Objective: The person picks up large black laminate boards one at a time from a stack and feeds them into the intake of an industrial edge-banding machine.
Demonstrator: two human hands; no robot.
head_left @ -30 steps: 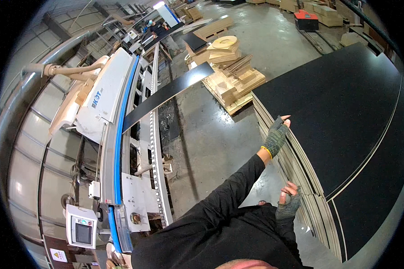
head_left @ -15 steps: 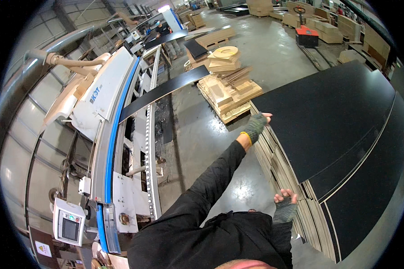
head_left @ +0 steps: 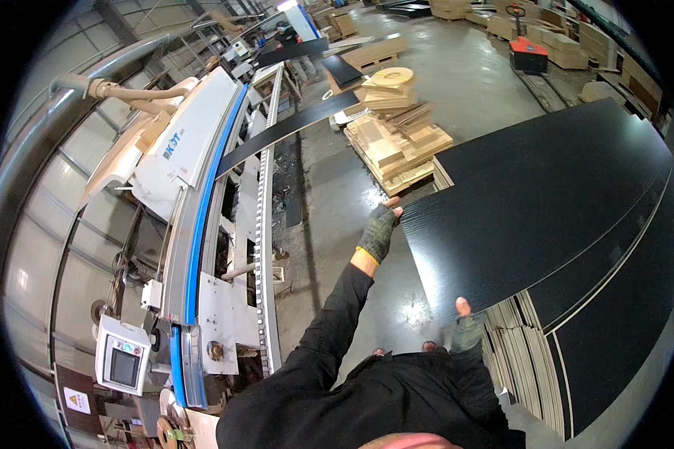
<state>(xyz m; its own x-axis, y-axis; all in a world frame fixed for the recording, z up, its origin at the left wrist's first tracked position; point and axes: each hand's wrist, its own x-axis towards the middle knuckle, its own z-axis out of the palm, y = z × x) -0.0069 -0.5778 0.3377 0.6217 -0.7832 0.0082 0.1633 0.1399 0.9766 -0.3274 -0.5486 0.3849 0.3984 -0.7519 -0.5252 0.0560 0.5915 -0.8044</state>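
A black board juts out to the left over the edge of the stack of boards on my right. My left hand, in a dark green fingerless glove with a yellow cuff, grips its far left corner. At the near left corner is my right hand, gloved the same way. Its thumb lies over the board's edge, and its other fingers are hidden underneath. More black boards lie to the right of the one I hold.
On the left runs a long white and blue machine with a screen panel. Another dark board lies across its rail. Ahead stand a pallet of wood pieces and a red pallet truck. Far off, a person stands by the machine.
The top board has slid left, off the stack's edge toward me. My left hand has come back with its corner, and my right hand has closed on the near corner. The view has shifted slightly.
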